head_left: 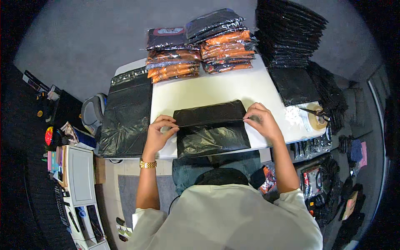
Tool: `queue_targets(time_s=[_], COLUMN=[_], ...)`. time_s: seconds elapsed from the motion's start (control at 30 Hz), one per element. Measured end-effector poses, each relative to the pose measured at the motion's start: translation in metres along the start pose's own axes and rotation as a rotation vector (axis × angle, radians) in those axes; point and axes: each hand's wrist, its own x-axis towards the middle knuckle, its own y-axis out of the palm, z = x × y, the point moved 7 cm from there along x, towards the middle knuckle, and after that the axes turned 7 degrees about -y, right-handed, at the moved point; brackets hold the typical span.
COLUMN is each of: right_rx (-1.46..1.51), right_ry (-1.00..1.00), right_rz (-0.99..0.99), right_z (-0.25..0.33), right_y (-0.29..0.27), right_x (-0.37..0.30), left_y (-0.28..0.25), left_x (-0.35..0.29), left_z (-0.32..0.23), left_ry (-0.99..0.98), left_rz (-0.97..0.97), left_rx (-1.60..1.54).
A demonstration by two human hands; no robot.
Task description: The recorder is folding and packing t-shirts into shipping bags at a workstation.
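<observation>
A black plastic mailing bag (214, 139) lies in front of me at the near edge of the white table (208, 88). Its far part forms a flap (210, 112), with a crosswise edge running between my hands. At the left end of that edge, my left hand (162, 127) pinches the bag between thumb and fingertips; a gold watch is on that wrist. Pinching the opposite end, my right hand (259, 119) has its thumb and index finger together. What is inside the bag, if anything, is hidden.
Flat black bags (127, 112) cover the table's left side. Folded clothes in clear wrap (175, 62) and a second wrapped pile (227, 46) stand at the back. Black bags (287, 33) are stacked at right, near scissors (315, 112) and a tape roll (320, 121).
</observation>
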Motion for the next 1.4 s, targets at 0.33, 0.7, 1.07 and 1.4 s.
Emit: queue_targets(time_s=[0.33,0.7,1.07,1.4], right_rx=[-0.006,-0.537,-0.251,-0.198], right_ry=[0.099,0.114,-0.026,0.016], right_rz=[-0.268,0.258,-0.028,0.155], right_z=[-0.09,0.004,-0.034,-0.134], right_y=[-0.006,0.13,0.049,0.061], right_x=[0.139,0.034,0.114,0.165], left_y=[-0.043,0.133,0.046,0.012], left_x=[0.155,0.034,0.093,0.188], left_z=[0.002,-0.025,-0.043,0.049], left_ry=[0.056,0.209,0.145,0.133], left_rz=[-0.325,0.104,-0.139,0.051], left_rx=[0.087,0.854,0.345,0.473])
